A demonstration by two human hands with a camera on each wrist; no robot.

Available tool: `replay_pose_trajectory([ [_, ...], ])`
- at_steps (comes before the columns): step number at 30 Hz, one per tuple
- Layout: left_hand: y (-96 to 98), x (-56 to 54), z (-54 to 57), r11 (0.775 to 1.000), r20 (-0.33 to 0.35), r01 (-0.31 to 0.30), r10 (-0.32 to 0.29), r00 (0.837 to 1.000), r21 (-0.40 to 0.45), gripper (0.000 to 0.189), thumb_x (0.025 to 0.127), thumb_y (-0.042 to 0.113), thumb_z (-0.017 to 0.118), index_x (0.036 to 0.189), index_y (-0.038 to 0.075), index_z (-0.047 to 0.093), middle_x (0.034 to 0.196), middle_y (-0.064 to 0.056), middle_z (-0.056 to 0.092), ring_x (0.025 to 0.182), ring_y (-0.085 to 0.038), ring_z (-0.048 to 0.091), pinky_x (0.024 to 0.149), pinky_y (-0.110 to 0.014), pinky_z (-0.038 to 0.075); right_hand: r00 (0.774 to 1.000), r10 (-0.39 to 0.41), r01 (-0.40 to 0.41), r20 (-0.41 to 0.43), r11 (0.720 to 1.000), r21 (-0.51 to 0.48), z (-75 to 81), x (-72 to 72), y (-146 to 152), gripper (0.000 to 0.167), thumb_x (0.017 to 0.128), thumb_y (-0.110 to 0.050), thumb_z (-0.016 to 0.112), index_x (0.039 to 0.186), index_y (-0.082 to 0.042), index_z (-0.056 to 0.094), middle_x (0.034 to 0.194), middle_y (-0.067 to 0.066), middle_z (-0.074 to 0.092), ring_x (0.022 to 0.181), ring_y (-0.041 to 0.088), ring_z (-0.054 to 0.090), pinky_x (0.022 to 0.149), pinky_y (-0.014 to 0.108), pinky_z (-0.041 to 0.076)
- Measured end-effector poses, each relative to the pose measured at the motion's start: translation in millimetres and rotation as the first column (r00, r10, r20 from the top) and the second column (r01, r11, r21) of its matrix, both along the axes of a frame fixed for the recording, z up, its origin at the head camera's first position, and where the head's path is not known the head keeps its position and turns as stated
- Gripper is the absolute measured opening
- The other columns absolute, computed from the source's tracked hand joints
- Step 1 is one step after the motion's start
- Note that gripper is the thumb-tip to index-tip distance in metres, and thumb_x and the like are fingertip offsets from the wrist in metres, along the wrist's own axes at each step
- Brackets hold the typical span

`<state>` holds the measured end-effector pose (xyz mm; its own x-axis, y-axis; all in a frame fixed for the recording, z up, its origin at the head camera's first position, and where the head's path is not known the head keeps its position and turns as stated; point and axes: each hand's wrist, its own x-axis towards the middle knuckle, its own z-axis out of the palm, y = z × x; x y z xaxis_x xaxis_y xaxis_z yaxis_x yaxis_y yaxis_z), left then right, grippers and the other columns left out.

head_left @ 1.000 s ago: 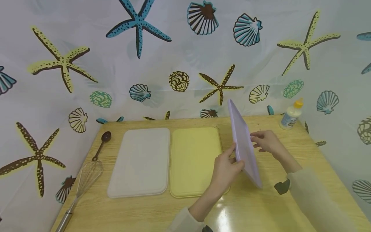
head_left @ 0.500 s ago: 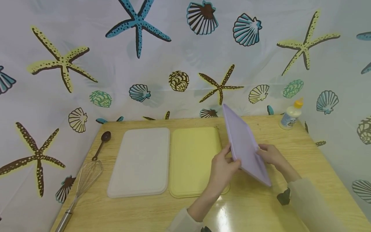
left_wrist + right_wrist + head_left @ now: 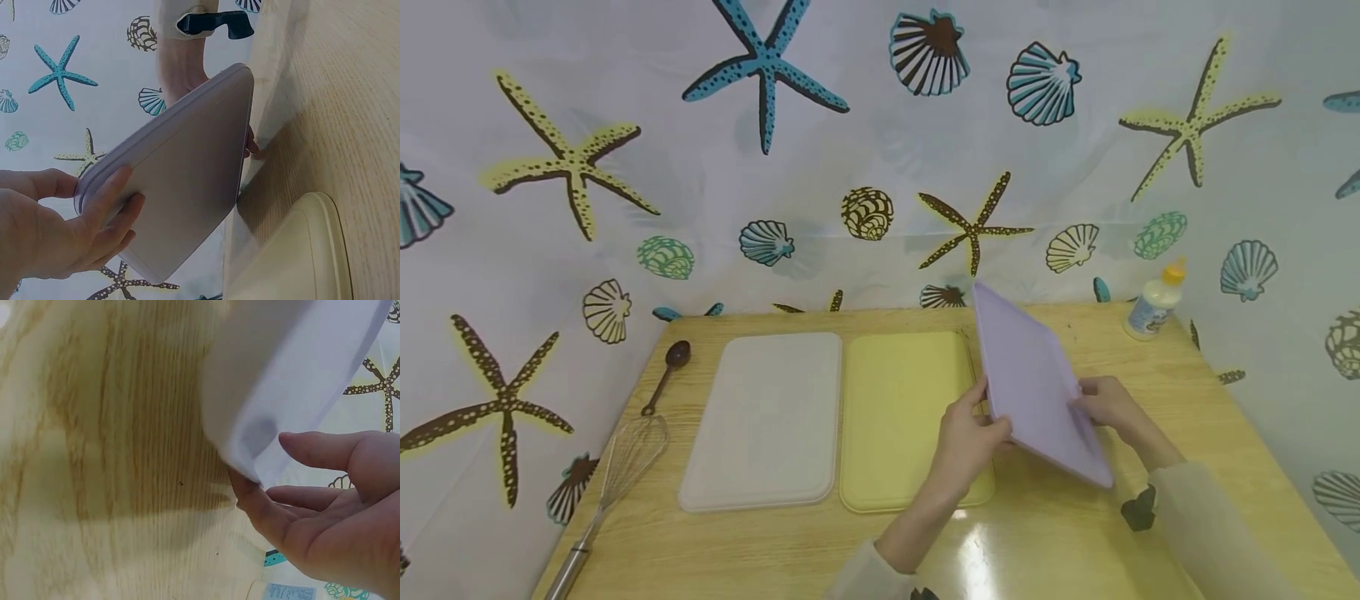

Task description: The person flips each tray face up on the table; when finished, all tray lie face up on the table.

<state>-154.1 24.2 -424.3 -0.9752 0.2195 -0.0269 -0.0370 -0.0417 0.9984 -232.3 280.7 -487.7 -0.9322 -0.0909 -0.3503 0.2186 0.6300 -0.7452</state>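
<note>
A shallow lavender tray (image 3: 1026, 375) is held tilted above the right part of the table, its hollow face turned up and to the right. My left hand (image 3: 966, 437) grips its left rim, thumb on the inner side. Seen in the left wrist view, the fingers (image 3: 115, 215) lie along the tray's underside. At the opposite rim is my right hand (image 3: 1108, 404). The right wrist view shows its thumb (image 3: 319, 450) over the inside and fingers beneath the edge. A yellow tray (image 3: 902, 417) lies flat just left of the lavender one, partly overlapped by my left hand.
Left of the yellow tray lies a white tray (image 3: 763, 417). A dark spoon (image 3: 677, 356) and a wire whisk (image 3: 597, 508) lie along the table's left edge. A glue bottle (image 3: 1153, 304) with an orange cap stands at the back right, near the patterned curtain (image 3: 820, 150).
The lavender tray has turned from nearly upright to a flatter tilt, its inner face showing more. My right hand, apart from it at first, has moved down and taken its right rim.
</note>
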Motion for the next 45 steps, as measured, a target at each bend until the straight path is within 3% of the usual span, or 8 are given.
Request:
replay_pose_trajectory([
  [8, -13.1, -7.0, -6.4, 0.994, 0.057, 0.058, -0.053, 0.997, -0.090, 0.077, 0.077, -0.013, 0.060, 0.147, -0.004, 0.030, 0.126, -0.020, 0.051, 0.086, -0.021, 0.065, 0.072, -0.029, 0.059, 1.000, -0.023, 0.023, 0.010, 1.000, 0.012, -3.1, -0.6, 7.0, 0.064, 0.082, 0.003, 0.059, 0.133, 0.026, 0.029, 0.128, 0.042, 0.045, 0.113, 0.049, 0.054, 0.085, 0.044, 0.055],
  [13, -18.5, -8.3, -9.5, 0.993, 0.101, 0.098, -0.091, 0.991, -0.070, 0.082, 0.075, -0.015, 0.061, 0.149, -0.002, 0.028, 0.124, -0.018, 0.050, 0.085, -0.021, 0.064, 0.070, -0.029, 0.059, 0.999, -0.039, 0.037, 0.033, 0.998, 0.048, -4.5, -1.3, 11.1, 0.063, 0.080, 0.005, 0.063, 0.134, 0.022, 0.036, 0.127, 0.038, 0.049, 0.108, 0.044, 0.060, 0.084, 0.042, 0.056],
  [21, -23.7, -8.6, -13.0, 0.993, 0.156, 0.116, -0.110, 0.982, -0.032, 0.080, 0.077, -0.015, 0.063, 0.148, -0.004, 0.029, 0.128, -0.019, 0.049, 0.084, -0.020, 0.066, 0.070, -0.030, 0.060, 0.999, -0.049, 0.049, 0.023, 0.999, 0.022, -9.4, 4.1, 17.2, 0.060, 0.078, 0.006, 0.063, 0.132, 0.021, 0.040, 0.124, 0.037, 0.054, 0.104, 0.040, 0.063, 0.078, 0.036, 0.058],
  [33, -30.7, -5.3, -19.1, 0.983, 0.157, 0.180, -0.182, 0.971, 0.032, 0.068, 0.082, -0.013, 0.064, 0.144, -0.007, 0.036, 0.115, -0.019, 0.056, 0.082, -0.022, 0.069, 0.076, -0.036, 0.059, 0.998, -0.066, 0.067, 0.006, 0.995, -0.074, -12.6, 18.1, 29.0, 0.061, 0.080, 0.005, 0.062, 0.135, 0.019, 0.038, 0.122, 0.036, 0.056, 0.093, 0.030, 0.067, 0.075, 0.037, 0.059],
  [45, -27.4, -4.0, -29.6, 0.991, 0.167, 0.126, -0.130, 0.977, 0.038, 0.056, 0.083, -0.011, 0.065, 0.135, -0.010, 0.046, 0.104, -0.017, 0.063, 0.078, -0.021, 0.069, 0.070, -0.035, 0.060, 0.997, -0.082, 0.083, 0.011, 0.990, -0.116, -3.9, 23.3, 47.5, 0.063, 0.085, 0.001, 0.064, 0.139, 0.015, 0.037, 0.127, 0.036, 0.053, 0.094, 0.025, 0.067, 0.077, 0.037, 0.059],
])
